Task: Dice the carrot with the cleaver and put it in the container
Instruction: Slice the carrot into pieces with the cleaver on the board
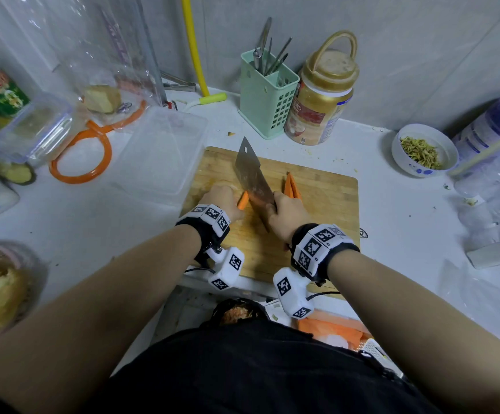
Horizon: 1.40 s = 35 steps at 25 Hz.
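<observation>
Centre frame, the right hand point(287, 216) is wrapped around the handle of the cleaver point(253, 174), blade angled up toward the top of the frame over the wooden cutting board point(326, 210). The left hand point(225, 201) is curled down on a carrot piece point(243, 201), fingers pinning it just left of the blade. More carrot strips point(291, 186) lie just right of the cleaver, tucked behind the right hand. The clear plastic container point(165, 150) sits on the white counter point(392, 234), touching the board's upper left edge. Behind the board stand a green utensil holder point(266, 100) and a gold-lidded jar point(323, 97), close together. At upper right there's a white bowl point(398, 150) of chopped greens; to the left an orange ring point(78, 162) lies on the counter. Both wrists wear black bands with white marker blocks point(317, 246).
</observation>
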Each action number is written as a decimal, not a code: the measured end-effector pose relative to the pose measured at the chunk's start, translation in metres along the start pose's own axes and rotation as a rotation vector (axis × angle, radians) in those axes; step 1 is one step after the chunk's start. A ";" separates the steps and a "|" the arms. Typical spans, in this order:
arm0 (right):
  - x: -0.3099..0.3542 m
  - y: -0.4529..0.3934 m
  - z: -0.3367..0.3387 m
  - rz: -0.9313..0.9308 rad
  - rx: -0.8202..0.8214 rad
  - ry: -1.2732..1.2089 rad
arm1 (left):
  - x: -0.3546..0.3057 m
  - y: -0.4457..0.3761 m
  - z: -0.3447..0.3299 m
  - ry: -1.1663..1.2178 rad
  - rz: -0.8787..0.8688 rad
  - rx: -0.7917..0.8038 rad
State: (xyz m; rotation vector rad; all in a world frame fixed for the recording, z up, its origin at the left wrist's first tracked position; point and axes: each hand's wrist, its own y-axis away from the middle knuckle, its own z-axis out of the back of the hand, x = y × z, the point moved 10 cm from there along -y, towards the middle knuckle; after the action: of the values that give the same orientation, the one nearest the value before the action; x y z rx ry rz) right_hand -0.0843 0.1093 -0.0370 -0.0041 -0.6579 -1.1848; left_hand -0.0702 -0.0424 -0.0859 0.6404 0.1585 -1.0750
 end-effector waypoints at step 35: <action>-0.002 0.008 0.012 -0.031 -0.001 -0.031 | -0.023 -0.001 0.010 -0.172 -0.257 -0.060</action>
State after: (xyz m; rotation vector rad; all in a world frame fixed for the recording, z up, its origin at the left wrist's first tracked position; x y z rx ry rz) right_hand -0.0835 0.1184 -0.0254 -0.0130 -0.6871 -1.2165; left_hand -0.0840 -0.0309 -0.0687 0.4793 0.1250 -1.3626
